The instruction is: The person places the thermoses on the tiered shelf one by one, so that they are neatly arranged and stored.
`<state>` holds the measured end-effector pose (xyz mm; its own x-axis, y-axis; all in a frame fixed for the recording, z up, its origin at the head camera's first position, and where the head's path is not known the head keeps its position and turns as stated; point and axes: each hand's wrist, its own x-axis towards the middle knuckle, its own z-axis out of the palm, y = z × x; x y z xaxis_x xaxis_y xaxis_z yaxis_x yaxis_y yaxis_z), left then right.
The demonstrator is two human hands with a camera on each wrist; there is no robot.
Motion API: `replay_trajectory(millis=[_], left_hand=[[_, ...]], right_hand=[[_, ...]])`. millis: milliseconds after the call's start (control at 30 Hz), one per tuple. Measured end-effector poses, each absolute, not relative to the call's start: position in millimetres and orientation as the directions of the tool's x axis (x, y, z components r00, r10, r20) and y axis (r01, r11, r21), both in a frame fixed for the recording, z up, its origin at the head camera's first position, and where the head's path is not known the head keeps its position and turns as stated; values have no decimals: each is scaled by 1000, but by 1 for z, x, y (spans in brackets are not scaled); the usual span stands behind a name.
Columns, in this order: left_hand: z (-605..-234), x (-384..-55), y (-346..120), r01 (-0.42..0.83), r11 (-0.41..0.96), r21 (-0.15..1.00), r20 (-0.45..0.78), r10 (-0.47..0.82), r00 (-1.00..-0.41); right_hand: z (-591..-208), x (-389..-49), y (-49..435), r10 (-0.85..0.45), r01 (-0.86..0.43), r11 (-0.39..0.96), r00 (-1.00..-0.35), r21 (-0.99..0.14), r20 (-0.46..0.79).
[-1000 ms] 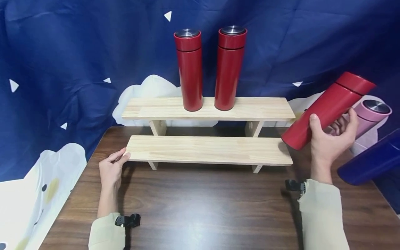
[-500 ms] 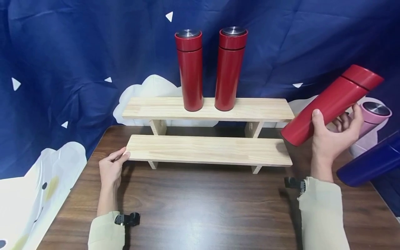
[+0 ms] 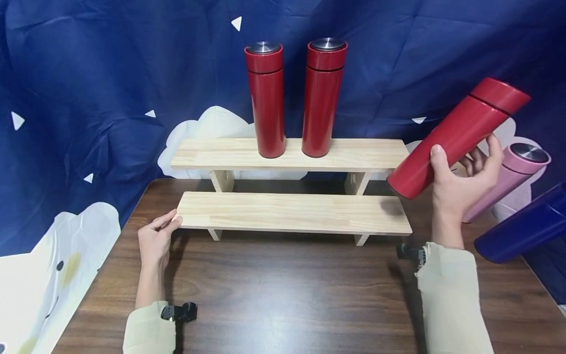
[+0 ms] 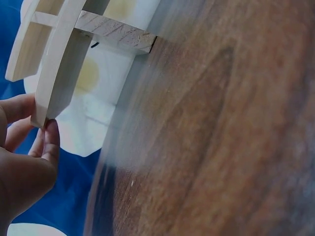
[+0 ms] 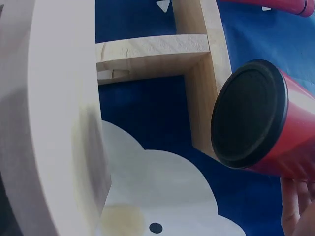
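Note:
My right hand [image 3: 464, 187] grips a red thermos bottle [image 3: 457, 137], raised and tilted with its lid end up to the right. Its black base [image 5: 250, 113] shows in the right wrist view, close to the end of the upper board. At the other side, my left hand [image 3: 156, 236] pinches the left end of the lower board of a two-tier wooden shelf [image 3: 292, 212]; in the left wrist view thumb and fingers [image 4: 50, 140] lie on opposite faces of that board. Two more red bottles [image 3: 268, 108] [image 3: 324, 105] stand upright on the upper tier.
On the right, behind the right hand, a pink bottle [image 3: 508, 179] leans outward in view, and a blue bottle [image 3: 522, 226] is beside it. The shelf stands on a brown wooden table [image 3: 274, 290]. A blue cloth [image 3: 132, 64] with white cloud shapes hangs behind.
My right hand has raised the red bottle and brought it slightly left after a small swing right, uncovering more of the pink bottle. My left hand has stayed on the board's end.

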<state>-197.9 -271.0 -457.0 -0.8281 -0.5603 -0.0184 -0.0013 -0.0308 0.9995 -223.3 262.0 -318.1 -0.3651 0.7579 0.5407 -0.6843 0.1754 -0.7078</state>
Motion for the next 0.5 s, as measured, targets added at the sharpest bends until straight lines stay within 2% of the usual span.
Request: replay_trajectory(millis=[267, 500], left_hand=[[-457, -198, -271, 12, -41, 999, -13, -559, -829], [-456, -198, -271, 2, -43, 999, -22, -558, -830]], right_hand=[[-313, -231, 256, 772, -734, 68, -390, -675, 502], [-305, -233, 247, 748, -747, 108, -374, -656, 549]])
